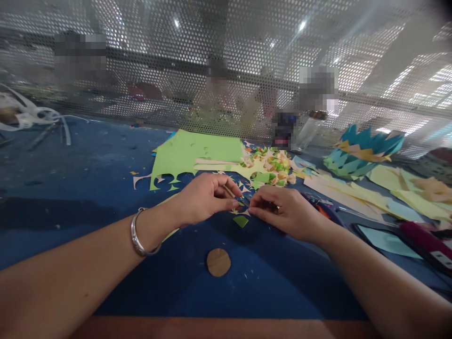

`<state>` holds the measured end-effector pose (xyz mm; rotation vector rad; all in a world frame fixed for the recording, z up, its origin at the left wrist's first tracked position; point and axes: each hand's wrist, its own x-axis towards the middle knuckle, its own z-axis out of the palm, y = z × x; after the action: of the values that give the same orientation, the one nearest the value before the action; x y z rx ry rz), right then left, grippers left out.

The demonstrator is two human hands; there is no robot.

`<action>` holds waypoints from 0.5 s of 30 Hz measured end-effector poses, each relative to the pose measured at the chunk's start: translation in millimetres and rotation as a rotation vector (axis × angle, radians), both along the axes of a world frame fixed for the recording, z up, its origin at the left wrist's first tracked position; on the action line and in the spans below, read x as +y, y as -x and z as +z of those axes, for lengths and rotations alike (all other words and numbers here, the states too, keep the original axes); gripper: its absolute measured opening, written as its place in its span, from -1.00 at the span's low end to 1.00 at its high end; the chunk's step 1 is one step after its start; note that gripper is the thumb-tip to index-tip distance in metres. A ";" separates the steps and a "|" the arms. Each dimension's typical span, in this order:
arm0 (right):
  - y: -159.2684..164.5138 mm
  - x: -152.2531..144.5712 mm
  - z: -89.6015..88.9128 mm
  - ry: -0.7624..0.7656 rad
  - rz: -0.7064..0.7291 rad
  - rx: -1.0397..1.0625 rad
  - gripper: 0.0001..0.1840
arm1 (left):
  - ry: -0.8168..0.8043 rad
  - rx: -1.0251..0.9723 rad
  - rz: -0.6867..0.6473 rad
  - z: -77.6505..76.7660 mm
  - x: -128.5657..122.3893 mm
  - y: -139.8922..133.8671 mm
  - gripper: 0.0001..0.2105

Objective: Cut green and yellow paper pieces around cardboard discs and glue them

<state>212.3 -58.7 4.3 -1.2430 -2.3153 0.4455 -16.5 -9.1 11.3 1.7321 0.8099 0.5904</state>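
My left hand (206, 197), a silver bangle on its wrist, is closed in a pinch over the paper scraps. Close to its right my right hand (286, 212) is also pinched, its fingertips a short gap from the left ones. What lies between the fingers is too small to make out. Just below the fingertips is a small green paper piece (241, 221) on the blue table. Nearer to me lies a round brown disc (218, 262). Small pointed paper offcuts (243, 186) are scattered under and behind both hands.
Behind the hands are a green sheet (199, 146) with scalloped cut-outs and a pile of curled paper pieces (278, 165). On the right stand a zigzag teal paper crown (363, 153), paper strips (349, 197) and a magenta-handled tool (423, 242). A perforated metal screen (158, 61) borders the table.
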 end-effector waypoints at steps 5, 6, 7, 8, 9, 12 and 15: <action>0.4 -0.3 0.7 -0.010 0.001 -0.002 -0.83 | 0.031 -0.028 0.024 -1.2 1.7 -1.0 -0.83; 0.6 -0.6 1.2 -0.009 -0.002 -0.007 -0.83 | 0.040 -0.029 0.027 -1.3 1.7 -0.9 -0.83; 0.8 -0.9 1.7 -0.009 -0.006 -0.010 -0.83 | 0.049 -0.028 0.029 -1.3 1.7 -0.7 -0.83; 1.1 -1.2 2.1 -0.008 -0.008 -0.013 -0.84 | 0.058 -0.024 0.031 -1.3 1.7 -0.5 -0.83; 1.4 -1.4 2.4 -0.008 -0.011 -0.015 -0.84 | 0.064 -0.019 0.033 -1.3 1.7 -0.2 -0.83; 2.3 -1.9 2.3 -0.010 -0.011 -0.019 -0.85 | 0.059 -0.011 0.015 -1.8 2.0 0.5 -0.83; 3.2 -2.3 1.4 -0.010 -0.005 -0.017 -0.87 | 0.062 -0.017 0.008 -2.4 2.4 0.1 -0.83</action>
<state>209.1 -61.0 5.8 -1.2529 -2.3256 0.4230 -16.6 -6.7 8.9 1.6661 0.8155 0.5791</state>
